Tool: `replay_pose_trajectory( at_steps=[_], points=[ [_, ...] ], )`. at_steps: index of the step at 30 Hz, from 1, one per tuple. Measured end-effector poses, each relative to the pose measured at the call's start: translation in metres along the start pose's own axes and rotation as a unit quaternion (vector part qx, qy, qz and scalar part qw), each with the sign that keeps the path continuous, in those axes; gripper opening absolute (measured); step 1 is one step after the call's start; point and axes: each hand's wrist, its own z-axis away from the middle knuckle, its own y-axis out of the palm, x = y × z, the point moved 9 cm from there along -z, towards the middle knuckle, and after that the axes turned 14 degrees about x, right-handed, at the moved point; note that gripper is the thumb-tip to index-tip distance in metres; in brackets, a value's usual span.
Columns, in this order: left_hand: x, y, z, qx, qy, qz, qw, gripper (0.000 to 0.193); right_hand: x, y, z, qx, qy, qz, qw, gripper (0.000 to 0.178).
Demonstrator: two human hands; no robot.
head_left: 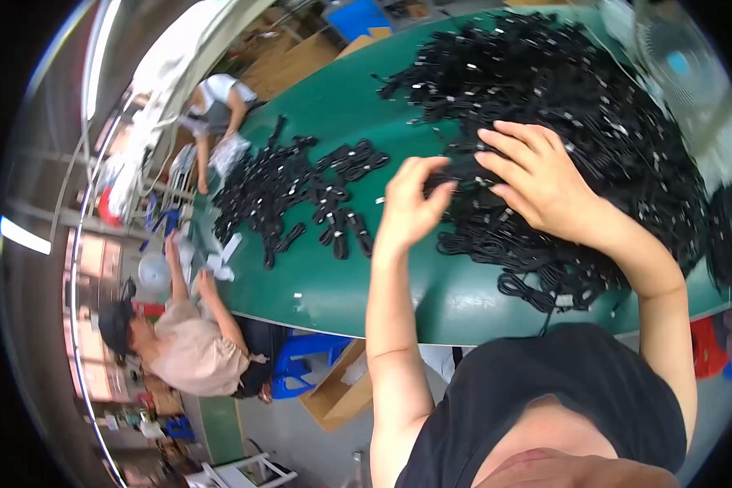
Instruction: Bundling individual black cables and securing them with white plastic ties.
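A big heap of black cables (545, 106) with small silver plugs covers the right half of a green table (342, 285). My right hand (537, 183) lies flat on the near side of the heap, fingers spread. At the heap's left edge my left hand (411, 203) pinches a black cable between its fingertips. Left of my hands, several coiled and bundled black cables (301, 191) lie spread on the table.
A person in a beige top (187, 346) sits at the table's left end, hands near small plastic bags (220, 260). Another person in white (215, 102) works farther along. A white fan (675, 57) stands at the far right. Cardboard boxes (337, 390) and a blue stool (305, 358) sit below the table.
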Motion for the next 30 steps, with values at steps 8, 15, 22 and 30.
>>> replay_pose_trajectory(
  at_steps=[8, 15, 22, 30],
  points=[
    [-0.062, -0.016, 0.009, -0.225, 0.178, -0.026, 0.958, 0.029, -0.006, -0.01, -0.003, -0.042, 0.009, -0.052, 0.998, 0.026],
    [-0.023, 0.044, -0.016, -0.019, 0.065, 0.372, 0.926, 0.028, -0.04, -0.029, 0.016, -0.16, 0.117, -0.107, 0.974, 0.019],
    [-0.001, 0.063, -0.022, -0.046, 0.063, 0.589, 0.804, 0.039, -0.02, -0.009, 0.006, -0.04, 0.045, -0.111, 0.992, 0.025],
    [-0.009, 0.073, -0.022, -0.073, 0.079, 0.621, 0.776, 0.031, -0.012, -0.012, 0.014, -0.065, 0.009, -0.083, 0.994, 0.016]
  ],
)
